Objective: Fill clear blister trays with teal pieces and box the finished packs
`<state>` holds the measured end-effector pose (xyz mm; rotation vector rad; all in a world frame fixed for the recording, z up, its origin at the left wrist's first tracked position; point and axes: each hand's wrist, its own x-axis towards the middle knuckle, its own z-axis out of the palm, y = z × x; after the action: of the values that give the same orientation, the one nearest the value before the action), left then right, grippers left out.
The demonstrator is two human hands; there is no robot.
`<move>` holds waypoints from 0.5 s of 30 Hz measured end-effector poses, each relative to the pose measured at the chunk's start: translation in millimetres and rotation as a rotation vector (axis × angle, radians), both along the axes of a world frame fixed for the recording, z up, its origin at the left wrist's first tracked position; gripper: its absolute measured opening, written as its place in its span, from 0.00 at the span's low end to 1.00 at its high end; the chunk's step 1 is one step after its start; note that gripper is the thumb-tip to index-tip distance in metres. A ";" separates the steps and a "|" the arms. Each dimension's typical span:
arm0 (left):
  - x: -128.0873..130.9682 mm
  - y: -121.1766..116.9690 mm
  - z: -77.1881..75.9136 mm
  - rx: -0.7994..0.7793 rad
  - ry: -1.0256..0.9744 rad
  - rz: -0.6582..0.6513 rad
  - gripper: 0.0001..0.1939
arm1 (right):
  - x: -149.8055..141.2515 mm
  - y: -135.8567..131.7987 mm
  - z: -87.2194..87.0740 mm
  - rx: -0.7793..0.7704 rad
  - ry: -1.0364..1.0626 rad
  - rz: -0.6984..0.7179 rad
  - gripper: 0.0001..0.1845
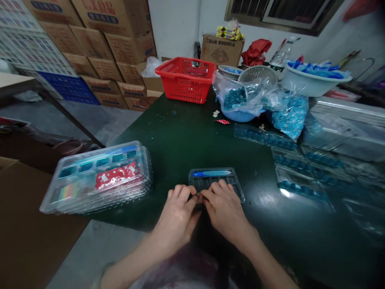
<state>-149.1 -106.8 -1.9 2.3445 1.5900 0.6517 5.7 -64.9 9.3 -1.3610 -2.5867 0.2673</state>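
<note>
A clear plastic tray [234,180] lies on the dark green table [180,132] right in front of me. A blue and white stick [212,173] rests in its far slot. My left hand [179,210] and my right hand [224,204] meet at the tray's near edge, fingers curled and pressed together over it. What the fingertips pinch is hidden. To my left sits a stack of filled clear trays [99,176] with blue blocks, a red packet and a blue stick.
A red basket [186,78] stands at the far side. A bag of blue pieces in a bowl [240,98], a white bowl of blue sticks [313,78] and several part-filled trays [300,176] crowd the right. Cardboard boxes [99,48] are stacked at the left.
</note>
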 end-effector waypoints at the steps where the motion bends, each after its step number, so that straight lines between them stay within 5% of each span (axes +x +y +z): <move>1: 0.0 -0.4 -0.9 0.002 -0.014 0.003 0.12 | 4.1 -0.2 0.0 -0.008 0.065 -0.001 0.12; 5: -0.3 0.0 -4.1 0.010 -0.031 0.031 0.15 | 18.4 -7.0 -5.4 0.019 0.236 -0.025 0.16; 15: -4.2 10.5 -21.1 0.251 0.032 0.062 0.14 | -11.4 -12.6 -27.8 0.124 0.028 -0.085 0.19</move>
<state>-153.2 -96.2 -23.0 2.4997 1.6877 0.8780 -5.7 -77.4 -18.5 -1.4081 -2.4709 0.1094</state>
